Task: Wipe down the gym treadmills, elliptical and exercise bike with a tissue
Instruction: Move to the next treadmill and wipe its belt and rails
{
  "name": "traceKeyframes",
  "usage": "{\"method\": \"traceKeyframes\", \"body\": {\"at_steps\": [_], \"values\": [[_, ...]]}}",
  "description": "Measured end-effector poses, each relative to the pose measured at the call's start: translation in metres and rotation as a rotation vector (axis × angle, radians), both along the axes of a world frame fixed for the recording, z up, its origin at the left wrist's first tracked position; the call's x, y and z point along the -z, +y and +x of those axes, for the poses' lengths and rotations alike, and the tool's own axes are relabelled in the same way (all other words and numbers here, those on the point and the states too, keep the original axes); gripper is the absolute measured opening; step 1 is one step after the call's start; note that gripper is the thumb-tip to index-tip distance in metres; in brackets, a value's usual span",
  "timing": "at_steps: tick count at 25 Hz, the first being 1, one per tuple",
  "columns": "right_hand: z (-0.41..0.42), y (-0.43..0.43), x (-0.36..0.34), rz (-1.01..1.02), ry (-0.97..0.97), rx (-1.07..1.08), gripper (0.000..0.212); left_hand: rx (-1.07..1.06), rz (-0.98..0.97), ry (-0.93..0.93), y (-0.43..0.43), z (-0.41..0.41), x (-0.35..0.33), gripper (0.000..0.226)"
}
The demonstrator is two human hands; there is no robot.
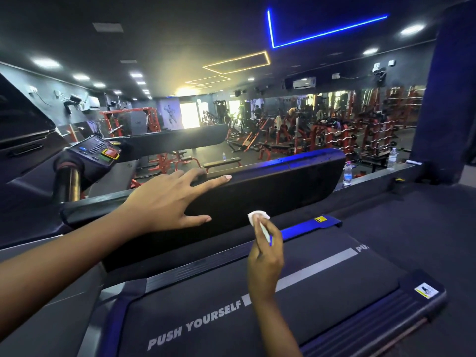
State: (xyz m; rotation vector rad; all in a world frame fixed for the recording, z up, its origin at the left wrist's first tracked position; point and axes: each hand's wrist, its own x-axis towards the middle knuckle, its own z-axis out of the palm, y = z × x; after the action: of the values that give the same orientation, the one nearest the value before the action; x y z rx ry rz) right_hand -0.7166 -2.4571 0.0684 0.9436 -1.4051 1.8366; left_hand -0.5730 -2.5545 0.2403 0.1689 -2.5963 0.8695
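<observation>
While the tissue point(257, 217) is pinched in the right hand point(265, 264) just beside the black cover point(278, 191) above the treadmill belt point(322, 292), and the left hand point(164, 202) is spread wide over that cover, treadmill wiping is judged underway, and the tissue must next be pressed flat.

small white crumpled tissue point(258, 219) above the black treadmill point(322, 287); belt reads "push yourself"

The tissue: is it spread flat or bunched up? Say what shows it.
Bunched up. The tissue is a small white wad pinched by the right hand, no sheet hanging loose.
</observation>
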Motion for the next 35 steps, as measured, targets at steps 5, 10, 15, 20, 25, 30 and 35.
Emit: {"method": "traceKeyframes", "body": {"at_steps": [5, 10, 15, 20, 25, 30, 35], "values": [[-0.041, -0.001, -0.008, -0.08, -0.229, 0.024, 0.039, -0.01, -0.008, 0.003, -0.002, 0.001, 0.0, 0.077], [-0.095, 0.012, -0.025, -0.071, -0.36, 0.045, 0.043, -0.02, -0.014, -0.005, -0.004, -0.001, 0.001, 0.078], [-0.069, 0.023, -0.026, 0.008, -0.137, 0.036, 0.041, -0.002, 0.043, -0.013, -0.003, -0.006, 0.001, 0.077], [-0.074, 0.008, -0.026, 0.037, 0.063, 0.055, 0.033, -0.006, 0.011, -0.025, 0.005, -0.047, 0.001, 0.077], [-0.136, 0.015, -0.028, -0.009, -0.132, 0.058, 0.036, -0.029, -0.01, -0.041, 0.012, -0.08, 0.001, 0.075], [-0.16, 0.031, -0.04, -0.036, -0.177, 0.019, 0.037, -0.056, -0.117, -0.005, 0.02, -0.085, 0.001, 0.075], [-0.093, 0.022, -0.049, 0.099, 0.249, -0.081, 0.032, -0.081, -0.1, -0.004, 0.023, -0.084, 0.001, 0.075]]}}
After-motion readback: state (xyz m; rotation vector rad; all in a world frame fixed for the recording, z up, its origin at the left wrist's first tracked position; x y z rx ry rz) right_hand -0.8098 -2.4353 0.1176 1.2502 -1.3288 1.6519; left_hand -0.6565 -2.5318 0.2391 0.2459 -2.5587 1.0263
